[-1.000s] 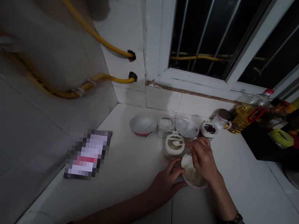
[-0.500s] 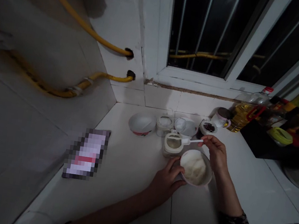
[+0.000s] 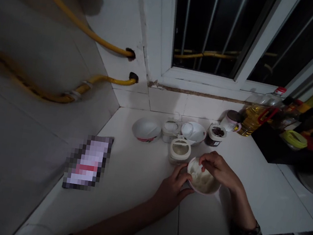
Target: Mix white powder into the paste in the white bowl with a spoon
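My left hand is closed on the left side of a bowl, thumb and fingers at its rim. The bowl holds a pale, powdery-looking heap. Over the bowl's far side, my right hand pinches a small white spoon. Its handle is mostly hidden by the fingers, and its scoop end is down inside the bowl at the pale contents. Just beyond my left fingers stands a squarish clear jar with a white rim and pale contents.
Behind are a white bowl, another jar, a second white bowl and a jar of dark contents. A lidded mug and an oil bottle stand right. A blurred-out packet-like item lies left.
My right hand has moved down and toward me, bringing the spoon from above the squarish jar into the bowl. My left hand keeps its hold on the bowl.
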The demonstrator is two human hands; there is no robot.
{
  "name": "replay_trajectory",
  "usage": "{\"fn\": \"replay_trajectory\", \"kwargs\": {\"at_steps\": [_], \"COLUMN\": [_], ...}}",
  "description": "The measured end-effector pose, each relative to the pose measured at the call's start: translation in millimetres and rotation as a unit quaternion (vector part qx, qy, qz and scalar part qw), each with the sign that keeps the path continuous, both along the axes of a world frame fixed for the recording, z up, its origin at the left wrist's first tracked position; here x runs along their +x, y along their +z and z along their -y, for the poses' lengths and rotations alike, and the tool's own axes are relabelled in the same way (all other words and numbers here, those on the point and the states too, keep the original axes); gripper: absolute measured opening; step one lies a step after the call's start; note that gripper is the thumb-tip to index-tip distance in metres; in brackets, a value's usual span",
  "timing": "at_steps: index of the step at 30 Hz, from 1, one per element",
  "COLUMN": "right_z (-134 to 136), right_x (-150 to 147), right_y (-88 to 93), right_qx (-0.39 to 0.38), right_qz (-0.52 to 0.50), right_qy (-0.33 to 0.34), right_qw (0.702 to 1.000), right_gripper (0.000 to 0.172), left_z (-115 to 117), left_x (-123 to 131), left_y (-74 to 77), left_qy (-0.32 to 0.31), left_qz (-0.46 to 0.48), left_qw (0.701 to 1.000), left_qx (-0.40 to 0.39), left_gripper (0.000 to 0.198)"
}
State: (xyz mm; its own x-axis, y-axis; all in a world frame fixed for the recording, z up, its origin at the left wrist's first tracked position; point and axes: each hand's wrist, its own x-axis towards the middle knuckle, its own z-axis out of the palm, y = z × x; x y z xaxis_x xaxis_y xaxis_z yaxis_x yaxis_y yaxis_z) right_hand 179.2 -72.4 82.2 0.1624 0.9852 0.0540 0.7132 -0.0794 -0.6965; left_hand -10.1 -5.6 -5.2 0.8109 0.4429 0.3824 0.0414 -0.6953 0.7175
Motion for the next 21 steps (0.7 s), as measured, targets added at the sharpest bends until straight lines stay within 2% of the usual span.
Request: {"fn": "replay_trajectory", "kwargs": {"at_steps": [3,8,15,21], "right_z": [-1.0,-1.2,-4.4,-5.7], "right_x": [4.1,17.4,28.7,34.6], "right_y": [-0.3,1.9,-2.9,-10.4], "right_qx": [-0.005,-0.004,0.015,0.014], "right_qz": [-0.081,-0.226,-0.293,-0.333], "right_qy": [-0.027,-0.108,-0.177,-0.185], "right_qw": [0.996,0.968,0.939,0.924], "right_gripper": [0.017,0.011,0.011,0.012], "left_z": [0.0,0.2,0.0,0.1], "left_x": [-0.1,-0.2,-0.5,-0.1], "left_y": [-0.3,-0.4,-1.7,-0.3], "left_qy": [-0.003,-0.001,0.001,-0.002], "left_qz": [-0.001,-0.006,-0.008,-0.014], "left_qw": [1.000,1.000,1.000,1.000], "left_qx": [-0.001,0.002,0.003,-0.002], "left_gripper": [0.019,0.019,0.019,0.020]}}
